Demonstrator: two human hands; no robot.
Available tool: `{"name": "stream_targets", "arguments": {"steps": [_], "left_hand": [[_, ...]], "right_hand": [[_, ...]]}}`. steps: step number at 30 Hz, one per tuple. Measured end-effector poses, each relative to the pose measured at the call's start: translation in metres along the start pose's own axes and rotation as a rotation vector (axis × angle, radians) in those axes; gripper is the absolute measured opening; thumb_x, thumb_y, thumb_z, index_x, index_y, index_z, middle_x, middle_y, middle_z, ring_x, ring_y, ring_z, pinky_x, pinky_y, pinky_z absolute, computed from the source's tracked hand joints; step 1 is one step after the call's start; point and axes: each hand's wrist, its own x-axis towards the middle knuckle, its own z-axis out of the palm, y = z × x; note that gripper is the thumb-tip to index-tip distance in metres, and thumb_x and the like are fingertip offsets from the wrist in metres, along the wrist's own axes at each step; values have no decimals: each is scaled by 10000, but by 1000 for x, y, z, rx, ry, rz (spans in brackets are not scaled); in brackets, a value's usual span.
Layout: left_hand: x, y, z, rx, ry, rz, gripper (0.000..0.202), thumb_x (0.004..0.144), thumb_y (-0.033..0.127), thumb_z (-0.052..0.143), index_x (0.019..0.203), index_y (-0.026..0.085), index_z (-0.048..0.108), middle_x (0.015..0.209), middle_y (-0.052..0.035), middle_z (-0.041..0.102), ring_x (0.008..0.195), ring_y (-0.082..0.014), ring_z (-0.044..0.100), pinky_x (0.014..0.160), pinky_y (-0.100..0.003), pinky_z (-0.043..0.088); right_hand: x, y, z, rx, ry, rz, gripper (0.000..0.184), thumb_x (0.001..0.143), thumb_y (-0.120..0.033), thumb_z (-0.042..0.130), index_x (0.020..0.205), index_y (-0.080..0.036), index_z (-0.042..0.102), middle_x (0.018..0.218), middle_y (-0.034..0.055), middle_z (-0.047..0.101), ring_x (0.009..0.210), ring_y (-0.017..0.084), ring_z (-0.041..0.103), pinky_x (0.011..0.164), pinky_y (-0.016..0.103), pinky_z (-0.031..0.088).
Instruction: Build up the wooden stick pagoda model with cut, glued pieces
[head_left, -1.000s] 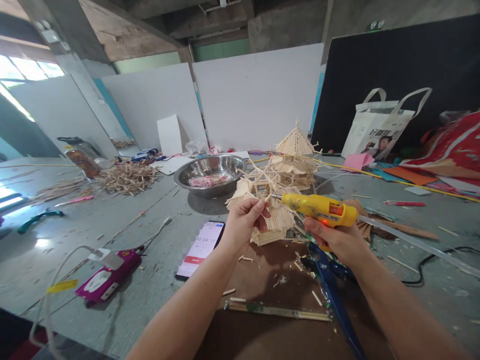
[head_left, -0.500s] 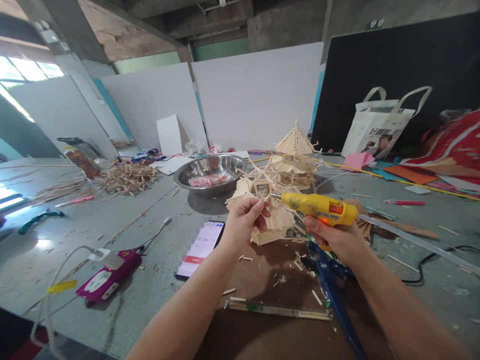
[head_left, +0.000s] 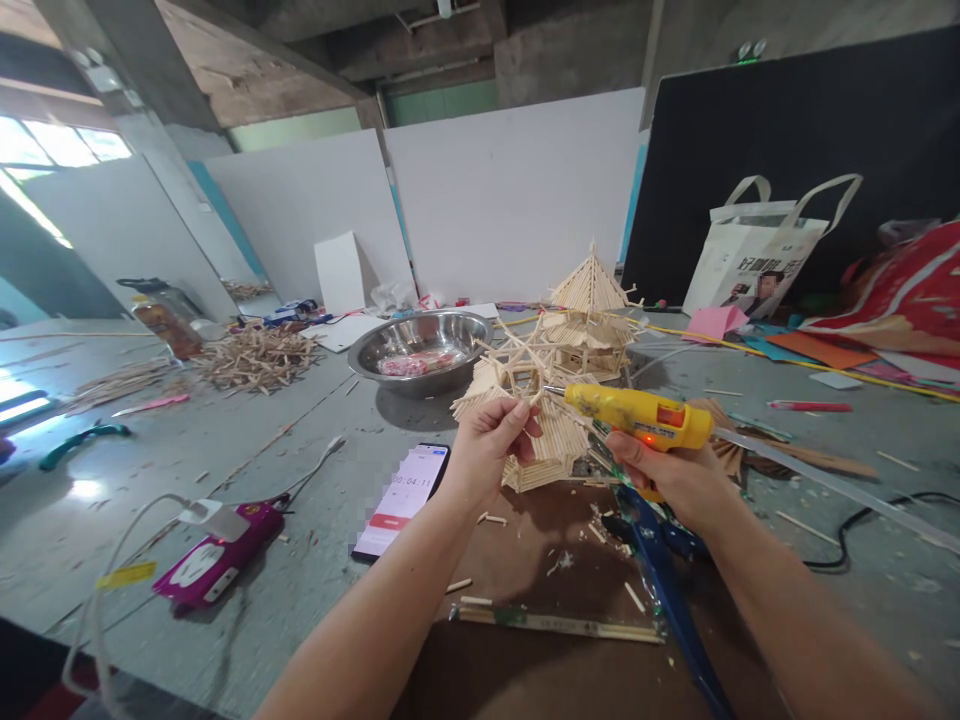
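Observation:
My right hand (head_left: 667, 480) grips a yellow hot glue gun (head_left: 637, 415) with a clear glue stick trailing out its back; an orange light glows on its side. Its nozzle points left at a small wooden stick pinched between the fingers of my left hand (head_left: 487, 450). Right behind both hands stands a roof-shaped model built of wooden sticks (head_left: 525, 400). A taller stick pagoda (head_left: 592, 310) stands farther back on the grey table (head_left: 300, 470).
A phone (head_left: 405, 497) showing a timer lies left of my left hand. A steel bowl (head_left: 420, 348), a pile of sticks (head_left: 255, 355), a pink power bank with cable (head_left: 214, 560), a white tote bag (head_left: 757, 255) and coloured paper surround the work. Brown board (head_left: 540, 560) lies under my arms.

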Motion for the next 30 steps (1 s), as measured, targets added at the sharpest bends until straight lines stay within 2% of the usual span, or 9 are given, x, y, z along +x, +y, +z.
{"name": "stream_targets", "arguments": {"steps": [4,7,11,14,18,20,23,27,30], "left_hand": [[0,3,0,29,16,20,193,666,325,609,655,133,600,531,27,553,368,-35,445,369,-161,350],[3,10,-7,134,84,70,194,654,328,616,624,136,606,539,18,564,362,-35,433,360,-168,342],[9,25,-21,427,276,222,186,652,330,615,621,147,621,540,13,573,363,-37,429,362,-174,344],[15,38,-29,700,352,345,194,677,341,583,659,157,641,528,17,572,384,-46,447,389,-178,357],[24,53,-34,1119,325,497,183,716,303,521,701,178,655,476,30,544,447,-73,484,448,-190,352],[28,59,-35,1263,306,536,192,732,272,486,706,184,655,451,33,532,474,-83,495,475,-194,351],[34,66,-35,1309,295,538,204,729,273,470,710,187,655,456,34,546,494,-90,516,497,-195,357],[39,69,-32,1249,270,462,216,712,303,470,716,189,653,462,42,556,454,-83,516,492,-193,361],[40,72,-29,1345,254,481,229,713,297,455,701,182,653,479,24,564,468,-89,505,501,-204,347]], "right_hand": [[0,-1,1,30,45,25,298,587,-437,652,568,-176,509,397,-60,411,349,54,359,332,199,269],[0,-3,2,90,82,39,306,552,-431,677,623,-170,534,440,-54,444,349,53,364,327,198,282],[2,-1,2,103,98,62,303,553,-436,673,619,-169,546,419,-55,435,338,55,361,316,195,275],[3,2,2,117,97,60,290,545,-430,680,603,-178,549,409,-55,435,338,58,360,313,197,275],[3,3,1,140,120,58,290,524,-419,699,592,-181,547,427,-47,461,343,60,365,312,203,279],[3,2,1,142,131,71,297,519,-423,701,590,-179,546,430,-43,468,345,63,370,312,207,287],[3,1,1,142,134,67,300,513,-421,704,592,-181,543,423,-48,462,344,66,366,316,213,295],[3,2,-1,125,132,55,287,529,-421,693,600,-186,545,447,-44,478,350,65,369,319,212,297],[3,2,-2,107,127,45,264,550,-407,684,577,-188,538,436,-44,465,354,66,371,318,210,297]]}}
